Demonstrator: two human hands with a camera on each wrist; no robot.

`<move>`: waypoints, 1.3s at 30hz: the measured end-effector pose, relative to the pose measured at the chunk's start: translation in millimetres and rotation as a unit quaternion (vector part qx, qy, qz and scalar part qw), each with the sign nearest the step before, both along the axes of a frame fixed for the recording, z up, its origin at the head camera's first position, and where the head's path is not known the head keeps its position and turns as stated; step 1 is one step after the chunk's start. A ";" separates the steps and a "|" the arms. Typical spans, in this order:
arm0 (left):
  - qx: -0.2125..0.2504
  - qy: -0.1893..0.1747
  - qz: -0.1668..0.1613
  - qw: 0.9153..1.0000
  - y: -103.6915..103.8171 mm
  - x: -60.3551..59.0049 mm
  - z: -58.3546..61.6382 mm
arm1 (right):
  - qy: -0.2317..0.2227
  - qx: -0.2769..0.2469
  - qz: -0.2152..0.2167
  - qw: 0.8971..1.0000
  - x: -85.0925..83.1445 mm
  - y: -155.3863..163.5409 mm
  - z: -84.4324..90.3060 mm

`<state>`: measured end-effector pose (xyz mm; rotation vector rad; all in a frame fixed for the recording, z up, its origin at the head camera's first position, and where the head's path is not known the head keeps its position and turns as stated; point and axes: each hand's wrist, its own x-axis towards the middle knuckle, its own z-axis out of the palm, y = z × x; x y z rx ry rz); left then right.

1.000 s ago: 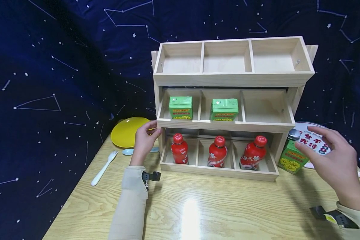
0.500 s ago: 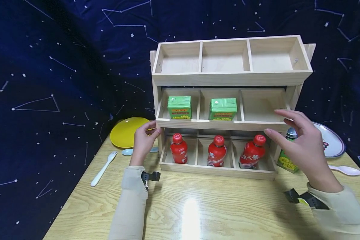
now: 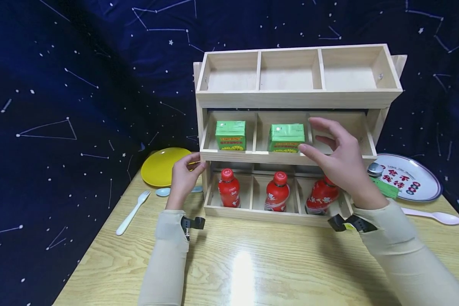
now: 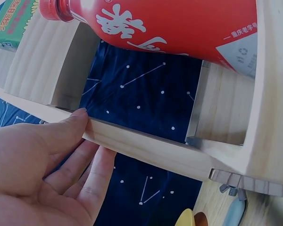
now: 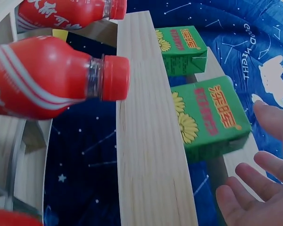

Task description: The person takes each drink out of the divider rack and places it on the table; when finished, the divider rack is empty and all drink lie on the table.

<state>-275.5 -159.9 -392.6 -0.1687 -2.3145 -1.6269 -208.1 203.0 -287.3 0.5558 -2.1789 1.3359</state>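
At the wooden shelf's (image 3: 298, 100) eight o'clock, the left hand (image 3: 184, 178) pinches its side; at four o'clock, the right hand (image 3: 340, 161) hovers empty. At that hand's ten o'clock, a green carton (image 3: 286, 138) sits in the central compartment (image 3: 282, 117).

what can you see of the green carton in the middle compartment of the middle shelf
The green carton looks like printed cardboard: boxy, with yellow flowers, orange and pinkish-red characters, and a top bearing a small pale round spot. It stands top up in the wooden rack, its lower edge hidden behind the front board in the head view. The right hand is beside it; the right wrist view shows a gap between them.
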 end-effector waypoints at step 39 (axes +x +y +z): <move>0.011 -0.005 0.004 1.000 0.6 -0.3 -0.3 | 0.101 -0.111 -0.001 0.989 15.3 -13.3 10.7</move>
